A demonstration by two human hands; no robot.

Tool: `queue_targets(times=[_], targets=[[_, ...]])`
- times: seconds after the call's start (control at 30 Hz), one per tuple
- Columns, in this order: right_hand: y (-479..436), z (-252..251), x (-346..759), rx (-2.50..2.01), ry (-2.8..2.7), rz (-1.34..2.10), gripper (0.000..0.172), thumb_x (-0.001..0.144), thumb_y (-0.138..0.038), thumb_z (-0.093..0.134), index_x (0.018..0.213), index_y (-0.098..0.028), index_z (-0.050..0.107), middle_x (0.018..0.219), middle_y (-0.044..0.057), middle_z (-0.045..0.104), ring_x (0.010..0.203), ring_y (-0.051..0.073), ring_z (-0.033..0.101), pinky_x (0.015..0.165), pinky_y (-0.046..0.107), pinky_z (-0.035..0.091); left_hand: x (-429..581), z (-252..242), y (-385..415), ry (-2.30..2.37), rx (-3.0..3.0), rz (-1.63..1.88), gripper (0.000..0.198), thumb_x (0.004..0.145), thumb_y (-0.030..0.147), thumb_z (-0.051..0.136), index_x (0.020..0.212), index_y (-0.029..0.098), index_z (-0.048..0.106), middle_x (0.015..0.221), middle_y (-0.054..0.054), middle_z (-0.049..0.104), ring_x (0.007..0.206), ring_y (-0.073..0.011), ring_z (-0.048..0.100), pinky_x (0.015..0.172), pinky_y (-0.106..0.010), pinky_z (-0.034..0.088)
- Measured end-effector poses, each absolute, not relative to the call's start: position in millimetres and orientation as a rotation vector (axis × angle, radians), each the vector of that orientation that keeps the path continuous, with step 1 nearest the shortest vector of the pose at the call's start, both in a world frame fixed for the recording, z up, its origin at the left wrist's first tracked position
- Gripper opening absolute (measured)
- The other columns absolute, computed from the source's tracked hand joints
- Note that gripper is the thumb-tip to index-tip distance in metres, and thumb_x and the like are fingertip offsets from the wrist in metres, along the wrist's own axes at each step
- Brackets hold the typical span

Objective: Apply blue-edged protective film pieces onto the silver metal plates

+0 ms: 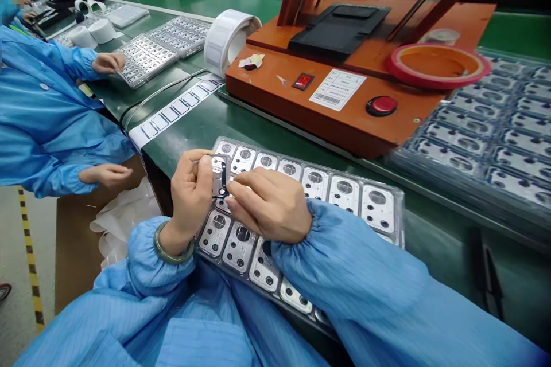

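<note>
My left hand (191,192) is closed around a small silver metal plate with holes (219,175), held upright over a clear tray. My right hand (269,203) pinches at the plate's lower right edge, fingertips pressed together on it. Below both hands lies the clear plastic tray (390,223), holding rows of the same silver plates, at the near edge of the green table. Blue sleeves cover both my arms, and a green bangle sits on my left wrist.
An orange press machine (344,120) with a red button (382,105) stands behind the tray. A red tape ring (437,63) rests on it. A white label roll (226,40) and its strip (172,112) lie to the left. Stacked trays (486,143) fill the right. A co-worker's hands (107,63) are at left.
</note>
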State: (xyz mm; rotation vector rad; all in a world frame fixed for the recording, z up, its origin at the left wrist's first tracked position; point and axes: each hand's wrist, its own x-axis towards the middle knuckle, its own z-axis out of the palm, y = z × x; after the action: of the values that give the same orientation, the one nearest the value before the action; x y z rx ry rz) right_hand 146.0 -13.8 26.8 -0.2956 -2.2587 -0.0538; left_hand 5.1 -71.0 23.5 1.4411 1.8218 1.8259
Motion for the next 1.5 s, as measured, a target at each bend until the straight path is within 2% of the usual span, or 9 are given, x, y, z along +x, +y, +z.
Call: queue_targets(times=[0.2,0.43,0.53,0.63,0.73,0.83,1.1,1.27,1.5], targets=[[-10,25,149,-0.213,-2.222,-0.237,0.016,0.089,-0.030,0.055,0.085,-0.016,0.061,0.067,0.003,0.064,0.061,0.015,0.056,0.051,0.029,0.037,4,22,-70,1.790,1.411,1.804,0.016,0.094,0.031,0.049,0.090,0.018,0.058,0.063,0.005,0.054,0.046,-0.0044,0.046,0.045,-0.017,0.036],[-5,29,153,-0.157,-2.180,-0.335,0.019,0.087,-0.036,0.058,0.085,-0.017,0.062,0.064,0.003,0.065,0.056,0.015,0.056,0.048,0.029,0.037,5,22,-70,1.748,1.416,1.798,0.017,0.093,0.032,0.049,0.090,0.018,0.058,0.063,0.005,0.054,0.047,-0.0047,0.045,0.046,-0.018,0.036],[-5,30,156,-0.275,-2.160,-0.109,0.020,0.089,-0.036,0.055,0.088,-0.017,0.061,0.068,0.005,0.067,0.060,0.016,0.059,0.051,0.028,0.041,4,20,-71,1.762,1.403,1.800,0.018,0.093,0.034,0.050,0.088,0.018,0.058,0.066,0.004,0.056,0.051,-0.0056,0.048,0.050,-0.019,0.039],[-8,30,155,-0.448,-2.112,0.318,0.015,0.089,-0.031,0.054,0.088,-0.017,0.060,0.071,0.005,0.067,0.060,0.014,0.061,0.056,0.026,0.045,4,19,-71,1.750,1.362,1.817,0.019,0.093,0.035,0.050,0.088,0.019,0.059,0.065,0.004,0.055,0.050,-0.0060,0.047,0.049,-0.019,0.039],[-12,28,150,-0.518,-2.133,0.726,0.015,0.088,-0.030,0.055,0.081,-0.017,0.060,0.067,0.001,0.065,0.055,0.010,0.058,0.055,0.022,0.045,5,18,-70,1.746,1.353,1.848,0.019,0.092,0.036,0.051,0.089,0.019,0.059,0.064,0.004,0.056,0.049,-0.0060,0.048,0.048,-0.019,0.039],[-15,26,145,-0.520,-2.160,0.971,0.017,0.086,-0.030,0.059,0.074,-0.017,0.058,0.062,-0.001,0.060,0.053,0.009,0.054,0.053,0.021,0.043,5,18,-70,1.753,1.327,1.857,0.020,0.092,0.038,0.051,0.090,0.019,0.060,0.068,0.003,0.059,0.051,-0.0065,0.051,0.047,-0.019,0.040],[-17,30,145,-0.559,-2.148,1.357,0.023,0.089,-0.027,0.052,0.067,-0.018,0.053,0.060,-0.001,0.058,0.057,0.010,0.052,0.055,0.021,0.041,6,17,-71,1.783,1.422,1.872,0.016,0.094,0.030,0.048,0.095,0.018,0.059,0.075,0.001,0.065,0.057,-0.0059,0.058,0.050,-0.016,0.045],[-17,32,144,-0.589,-2.073,1.422,0.026,0.089,-0.031,0.053,0.067,-0.018,0.056,0.060,-0.001,0.059,0.057,0.010,0.052,0.055,0.022,0.041,8,17,-72,1.771,1.438,1.880,0.015,0.094,0.030,0.048,0.096,0.018,0.058,0.075,0.001,0.065,0.058,-0.0064,0.060,0.051,-0.016,0.046],[-16,30,143,-0.615,-2.061,1.487,0.026,0.091,-0.033,0.049,0.070,-0.019,0.051,0.059,-0.002,0.059,0.056,0.010,0.055,0.055,0.023,0.042,8,15,-73,1.756,1.428,1.852,0.015,0.094,0.030,0.049,0.096,0.019,0.059,0.077,0.000,0.066,0.059,-0.0069,0.061,0.052,-0.017,0.046]])
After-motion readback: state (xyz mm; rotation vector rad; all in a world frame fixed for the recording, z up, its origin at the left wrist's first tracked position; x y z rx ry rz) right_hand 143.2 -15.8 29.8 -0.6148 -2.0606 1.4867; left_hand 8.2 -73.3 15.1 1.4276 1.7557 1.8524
